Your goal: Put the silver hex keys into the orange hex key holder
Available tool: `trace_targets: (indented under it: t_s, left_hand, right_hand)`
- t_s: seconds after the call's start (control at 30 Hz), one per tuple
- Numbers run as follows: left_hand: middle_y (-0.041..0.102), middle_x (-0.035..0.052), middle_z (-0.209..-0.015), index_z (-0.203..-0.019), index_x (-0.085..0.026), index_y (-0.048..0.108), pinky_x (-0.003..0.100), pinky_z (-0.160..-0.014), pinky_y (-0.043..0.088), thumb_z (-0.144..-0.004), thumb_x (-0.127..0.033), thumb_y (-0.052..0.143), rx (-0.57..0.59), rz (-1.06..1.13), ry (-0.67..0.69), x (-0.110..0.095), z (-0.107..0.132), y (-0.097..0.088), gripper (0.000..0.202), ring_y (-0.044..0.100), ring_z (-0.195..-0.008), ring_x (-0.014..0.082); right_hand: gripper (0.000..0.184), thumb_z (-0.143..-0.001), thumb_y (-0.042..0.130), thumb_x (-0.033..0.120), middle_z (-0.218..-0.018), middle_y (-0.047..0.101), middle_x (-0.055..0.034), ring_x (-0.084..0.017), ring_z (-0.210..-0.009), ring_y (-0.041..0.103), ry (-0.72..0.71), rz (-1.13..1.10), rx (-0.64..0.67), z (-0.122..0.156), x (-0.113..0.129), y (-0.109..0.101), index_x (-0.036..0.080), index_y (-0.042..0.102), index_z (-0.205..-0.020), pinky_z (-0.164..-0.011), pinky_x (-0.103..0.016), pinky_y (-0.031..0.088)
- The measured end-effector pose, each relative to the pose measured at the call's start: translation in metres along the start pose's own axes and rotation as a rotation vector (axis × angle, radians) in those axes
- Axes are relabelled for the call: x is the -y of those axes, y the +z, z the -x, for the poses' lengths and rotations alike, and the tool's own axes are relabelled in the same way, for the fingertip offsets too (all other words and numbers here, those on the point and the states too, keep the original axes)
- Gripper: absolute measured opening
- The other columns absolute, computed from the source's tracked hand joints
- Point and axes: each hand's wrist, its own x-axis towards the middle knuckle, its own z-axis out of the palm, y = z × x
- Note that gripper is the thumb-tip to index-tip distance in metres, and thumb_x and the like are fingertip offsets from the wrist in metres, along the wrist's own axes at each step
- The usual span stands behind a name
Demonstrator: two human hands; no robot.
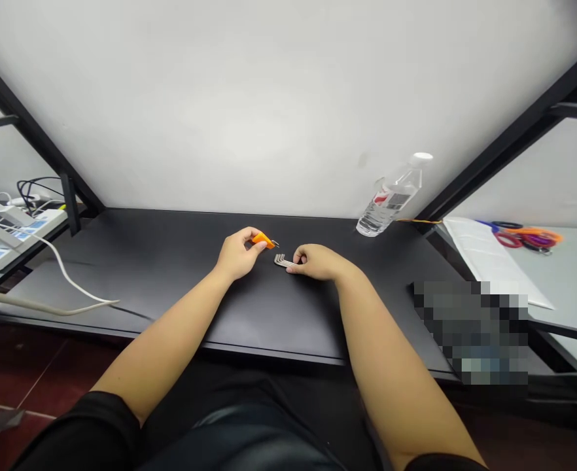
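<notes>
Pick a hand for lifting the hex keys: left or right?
Right hand: its fingers appear to touch the hex keys and it seems empty, while the left hand holds an orange-handled tool.

We get bright, even light, with no lamp in view; the white wall (249,111) is nearly washed out. The black desktop (122,261) has a dull sheen, with faint shadows under the left hand (237,256) and right hand (318,261). Glare on the water bottle (389,203). Frame bars (514,144) lean in at the edges, wide-lens distortion. A pixelated blur patch (470,330) covers the lower right.
</notes>
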Motion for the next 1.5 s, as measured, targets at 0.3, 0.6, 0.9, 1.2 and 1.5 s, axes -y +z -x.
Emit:
trace_targets:
  t_s: [0.3,0.6,0.9,1.2,1.5]
  left_hand:
    - [0.077,0.0027,-0.096,-0.094,-0.022,0.070,0.031,-0.073,0.052,-0.087,-0.030,0.065,0.008,-0.002,0.012,-0.002,0.000,0.000,0.011,0.064,-0.074,0.0154]
    - [0.076,0.0033,-0.094,-0.094,-0.022,0.069,0.030,-0.069,0.051,-0.088,-0.032,0.065,0.007,0.015,0.018,-0.004,0.001,-0.001,0.013,0.064,-0.070,0.0145]
    - [0.075,0.0014,-0.093,-0.094,-0.021,0.070,0.029,-0.067,0.049,-0.087,-0.033,0.065,0.027,-0.005,0.027,-0.003,0.000,0.000,0.015,0.059,-0.066,0.0130]
    - [0.074,0.0006,-0.092,-0.095,-0.021,0.071,0.027,-0.065,0.047,-0.086,-0.034,0.066,0.050,-0.030,0.036,-0.003,0.000,0.000,0.016,0.056,-0.064,0.0121]
    - [0.075,0.0006,-0.093,-0.093,-0.021,0.071,0.027,-0.069,0.048,-0.087,-0.030,0.066,0.028,-0.063,0.051,-0.005,0.001,-0.002,0.012,0.060,-0.069,0.0129]
  right_hand:
    - [0.033,-0.074,0.076,0.055,-0.082,0.069,-0.0018,-0.018,-0.069,0.060,-0.102,0.038,0.060,0.006,0.005,-0.004,0.025,0.065,-0.079,-0.058,-0.030,0.039]
    - [0.022,-0.083,0.067,0.046,-0.078,0.069,-0.0018,-0.018,-0.068,0.058,-0.218,-0.139,-0.165,0.009,0.004,-0.007,0.024,0.068,-0.081,-0.062,-0.030,0.043]
    - [0.031,-0.086,0.068,0.050,-0.095,0.076,-0.0070,-0.024,-0.090,0.071,-0.400,-0.728,-0.533,0.005,0.026,0.007,0.021,0.072,-0.097,-0.088,-0.040,0.056]
    - [0.024,-0.090,0.067,0.042,-0.100,0.079,-0.0057,-0.023,-0.093,0.074,-0.461,-0.660,-0.433,0.012,0.038,0.013,0.022,0.074,-0.101,-0.089,-0.037,0.057]
    - [0.026,-0.096,0.059,0.041,-0.103,0.079,-0.0050,-0.023,-0.094,0.072,-0.475,-0.416,-0.570,0.010,0.027,0.004,0.024,0.078,-0.098,-0.086,-0.034,0.055]
